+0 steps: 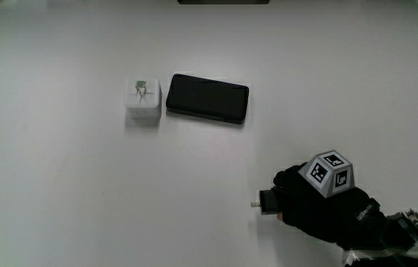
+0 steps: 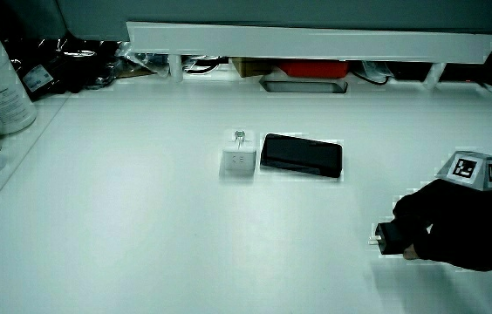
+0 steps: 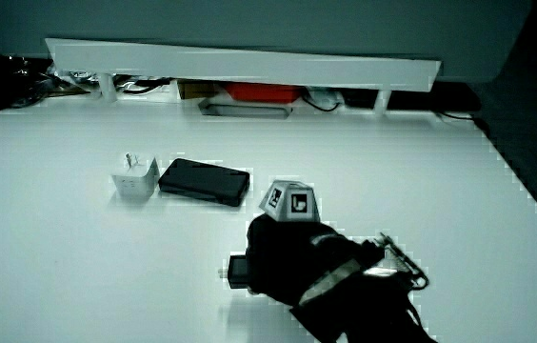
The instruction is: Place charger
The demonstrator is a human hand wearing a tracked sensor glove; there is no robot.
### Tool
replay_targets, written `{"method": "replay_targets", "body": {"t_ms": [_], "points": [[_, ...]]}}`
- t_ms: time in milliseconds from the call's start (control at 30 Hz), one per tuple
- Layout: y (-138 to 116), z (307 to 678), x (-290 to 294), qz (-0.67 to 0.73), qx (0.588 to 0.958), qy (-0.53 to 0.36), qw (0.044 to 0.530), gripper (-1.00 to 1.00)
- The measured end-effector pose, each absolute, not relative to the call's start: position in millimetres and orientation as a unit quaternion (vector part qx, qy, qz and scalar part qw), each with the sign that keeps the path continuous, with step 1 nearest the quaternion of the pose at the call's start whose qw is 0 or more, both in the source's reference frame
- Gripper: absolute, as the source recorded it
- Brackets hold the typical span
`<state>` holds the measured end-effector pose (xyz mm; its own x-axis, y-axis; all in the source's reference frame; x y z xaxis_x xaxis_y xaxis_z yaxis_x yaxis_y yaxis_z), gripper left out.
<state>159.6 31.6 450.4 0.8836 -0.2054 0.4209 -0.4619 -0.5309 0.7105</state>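
– Charger first: where do we find it?
– We see the dark charger (image 1: 268, 201) in the hand (image 1: 320, 215), near the bench (image 1: 61, 185) edge closest to the person. The grip is closed around it, fingers curled, with only its pale-tipped end poking out.
– Does it touch the bench?
– We cannot tell; in both side views it sits low, close to the surface (image 2: 389, 235) (image 3: 237, 271).
– What else do we have?
– We have a flat black slab (image 1: 207, 98) mid-bench, with a white plug cube (image 1: 143, 100) just beside it at its nine o'clock, prongs up.
– And the hand relative to those?
– In the main view we put it at about five o'clock from the slab, well apart. The patterned cube (image 1: 331, 174) rides on its back.
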Motion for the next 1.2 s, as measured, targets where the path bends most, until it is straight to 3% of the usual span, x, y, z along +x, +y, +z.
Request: {"method": "replay_targets", "body": {"t_ms": [367, 733, 1200], "points": [[47.4, 485.4, 164.6, 0.144, 0.848, -0.185, 0.475, 0.0], [52.9, 489.2, 168.5, 0.148, 0.861, -0.181, 0.452, 0.0], [55.1, 495.2, 172.5, 0.146, 0.85, -0.175, 0.475, -0.61]]}}
